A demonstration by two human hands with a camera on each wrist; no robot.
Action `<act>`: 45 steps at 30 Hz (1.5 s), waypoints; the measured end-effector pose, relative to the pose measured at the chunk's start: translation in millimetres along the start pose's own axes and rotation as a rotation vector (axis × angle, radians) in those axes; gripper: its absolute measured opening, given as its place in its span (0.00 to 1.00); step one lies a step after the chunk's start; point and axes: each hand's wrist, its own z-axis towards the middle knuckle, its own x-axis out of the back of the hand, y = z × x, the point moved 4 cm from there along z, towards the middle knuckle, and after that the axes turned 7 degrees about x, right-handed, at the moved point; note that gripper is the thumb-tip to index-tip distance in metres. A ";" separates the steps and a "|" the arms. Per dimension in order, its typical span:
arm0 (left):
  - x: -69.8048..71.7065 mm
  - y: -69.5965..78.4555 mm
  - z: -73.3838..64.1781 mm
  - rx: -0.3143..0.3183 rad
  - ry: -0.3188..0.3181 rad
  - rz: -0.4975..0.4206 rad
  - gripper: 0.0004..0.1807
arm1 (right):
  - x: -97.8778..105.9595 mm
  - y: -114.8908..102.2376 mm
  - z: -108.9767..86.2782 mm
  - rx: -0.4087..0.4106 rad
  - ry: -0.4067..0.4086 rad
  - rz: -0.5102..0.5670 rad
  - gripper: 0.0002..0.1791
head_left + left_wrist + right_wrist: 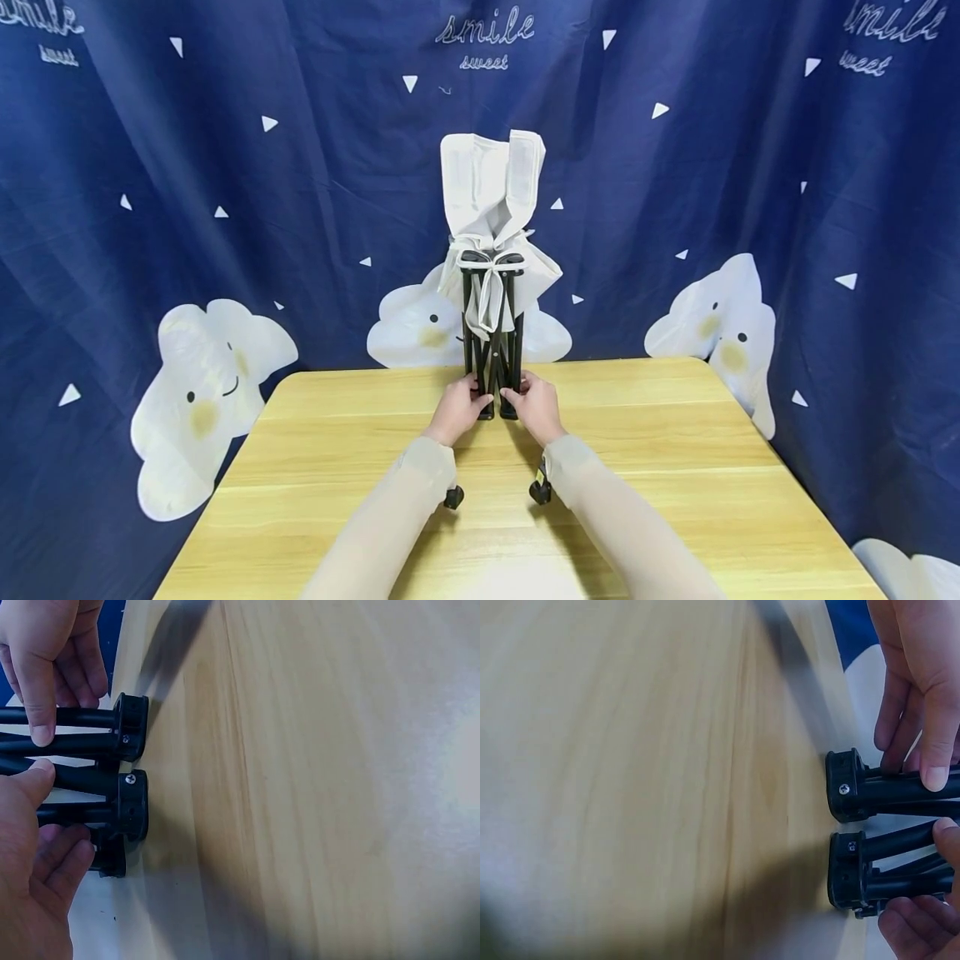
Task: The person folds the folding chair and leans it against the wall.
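Note:
A collapsed folding chair stands upright near the table's far edge, its white fabric seat (491, 179) bunched above thin black legs (495, 354). Low on the left legs, my left hand (456, 410) holds the tubes between thumb and fingers. My right hand (540, 408) grips the right legs at the same height. The black plastic feet (133, 806) touch the tabletop, as the left wrist view shows. In the right wrist view, both thumbs lie on the tubes' near side, and curled fingers of the right hand (926, 926) reach behind.
A light wood table (322, 475) spreads out beneath my arms. Right behind it hangs a dark blue curtain (315, 167) printed with clouds and triangles. Small black devices (453, 497) are strapped under both wrists.

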 end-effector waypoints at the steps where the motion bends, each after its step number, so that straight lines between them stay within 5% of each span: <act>1: -0.2 -0.2 1.2 0.001 0.001 0.009 0.18 | 0.2 -0.8 0.7 -0.002 -0.001 0.003 0.22; 15: -2.0 -4.5 9.4 -0.002 0.039 0.063 0.19 | -5.0 0.8 8.4 -0.018 0.012 -0.020 0.16; 37: -2.1 1.9 17.2 0.055 0.058 0.144 0.20 | -8.7 -0.9 18.1 -0.054 0.005 -0.033 0.20; 45: 3.7 0.0 16.9 0.107 -0.008 0.145 0.29 | 1.9 -2.4 25.4 -0.045 -0.051 -0.056 0.29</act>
